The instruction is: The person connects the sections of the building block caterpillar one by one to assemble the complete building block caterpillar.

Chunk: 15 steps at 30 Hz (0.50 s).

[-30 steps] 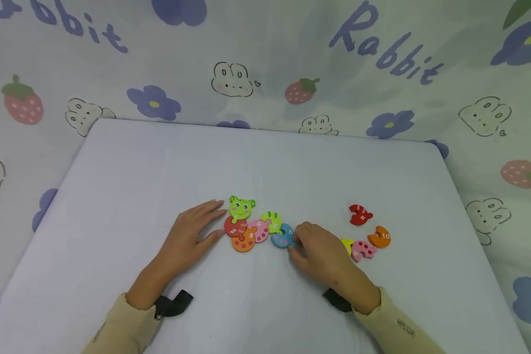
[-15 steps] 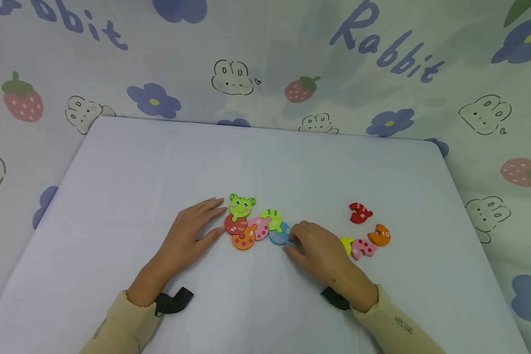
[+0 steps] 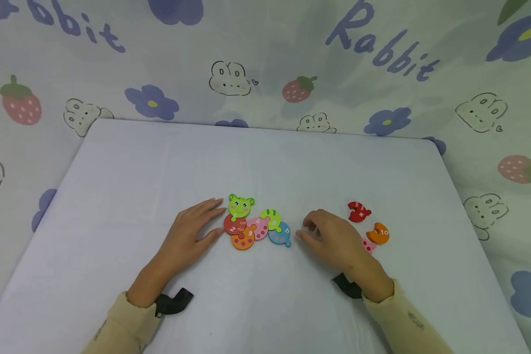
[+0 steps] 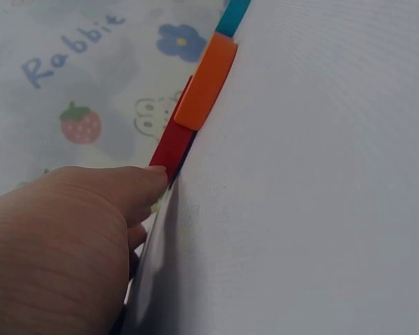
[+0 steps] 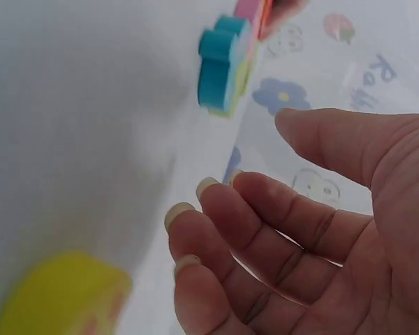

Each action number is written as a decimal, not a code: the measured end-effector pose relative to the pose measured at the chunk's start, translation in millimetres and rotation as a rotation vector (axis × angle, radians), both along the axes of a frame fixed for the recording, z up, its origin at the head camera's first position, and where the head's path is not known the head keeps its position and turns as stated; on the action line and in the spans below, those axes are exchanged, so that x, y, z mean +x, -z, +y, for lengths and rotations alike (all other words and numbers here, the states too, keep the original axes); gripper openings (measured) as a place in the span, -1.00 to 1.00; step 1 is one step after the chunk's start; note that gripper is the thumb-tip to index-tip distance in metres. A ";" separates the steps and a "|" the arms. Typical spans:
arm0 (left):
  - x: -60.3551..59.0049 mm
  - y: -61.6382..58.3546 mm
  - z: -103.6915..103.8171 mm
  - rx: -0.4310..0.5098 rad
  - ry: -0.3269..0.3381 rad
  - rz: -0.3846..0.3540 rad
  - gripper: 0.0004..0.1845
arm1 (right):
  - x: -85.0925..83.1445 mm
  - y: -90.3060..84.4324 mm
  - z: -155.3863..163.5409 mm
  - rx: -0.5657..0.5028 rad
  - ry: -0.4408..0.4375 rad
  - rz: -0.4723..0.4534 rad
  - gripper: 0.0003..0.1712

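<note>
Step in hand, as a judgement: assembling the numbered caterpillar chain, between placements.

- Joined chain (image 3: 256, 223) lies mid-bench (image 3: 265, 162): green head (image 3: 241, 206) at the top, then red 2 (image 3: 233, 226), orange 3 (image 3: 243, 239), pink 4 (image 3: 260, 228), green 5 (image 3: 271, 218), blue 6 (image 3: 280, 235) at the tail end.
- Left hand (image 3: 189, 241) lies flat, fingers straight, fingertips against the red 2 edge beside the head, bracing the chain. Left wrist view agrees: finger touches the red piece (image 4: 169, 150), orange piece (image 4: 206, 84) just past it.
- Right hand (image 3: 334, 238) sits just right of blue 6, apart from it, fingers loosely curled, holding nothing. Right wrist view shows the empty palm (image 5: 349, 237), with the blue piece (image 5: 220, 66) beyond the fingertips and a blurred yellow piece (image 5: 56, 296) close to the lens.
- Loose pieces on the right: red 8 (image 3: 358, 212), orange 10 (image 3: 378, 234), a pink piece (image 3: 368, 245) partly hidden behind the right hand. Yellow piece not visible in the head view, likely under that hand.

Next move, judged: chain ends at 6, so piece 7 is due, probably the yellow one, number unreadable. It calls for a pinch grip, rotating the socket toward the 6 tab, and sliding in flat while the left hand braces.
</note>
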<state>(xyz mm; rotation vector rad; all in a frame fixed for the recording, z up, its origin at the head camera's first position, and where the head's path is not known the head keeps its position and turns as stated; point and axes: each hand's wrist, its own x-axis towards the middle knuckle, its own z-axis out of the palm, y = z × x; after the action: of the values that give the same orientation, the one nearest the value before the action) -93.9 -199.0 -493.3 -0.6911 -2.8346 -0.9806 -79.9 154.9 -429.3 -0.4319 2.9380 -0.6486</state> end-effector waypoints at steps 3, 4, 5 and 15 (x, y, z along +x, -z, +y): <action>1.0 0.6 -1.1 0.002 -0.004 -0.001 -0.39 | -3.3 -4.8 10.1 -0.031 0.001 0.017 -0.75; 1.2 1.0 -1.4 0.002 -0.005 -0.001 -0.39 | -4.5 -6.9 15.1 -0.046 0.005 0.021 -0.76; 1.4 1.1 -1.6 0.001 -0.006 0.000 -0.39 | -5.7 -9.4 20.7 -0.062 0.011 0.027 -0.77; 1.2 1.6 -0.6 0.025 0.009 0.005 -0.40 | -5.7 -39.9 83.5 -0.126 0.130 0.084 -0.76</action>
<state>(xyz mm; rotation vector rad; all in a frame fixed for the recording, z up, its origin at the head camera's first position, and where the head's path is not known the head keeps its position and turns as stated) -92.7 -199.6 -494.9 -0.7035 -2.8118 -1.0128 -85.6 238.4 -389.4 -0.2876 3.0354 -0.8562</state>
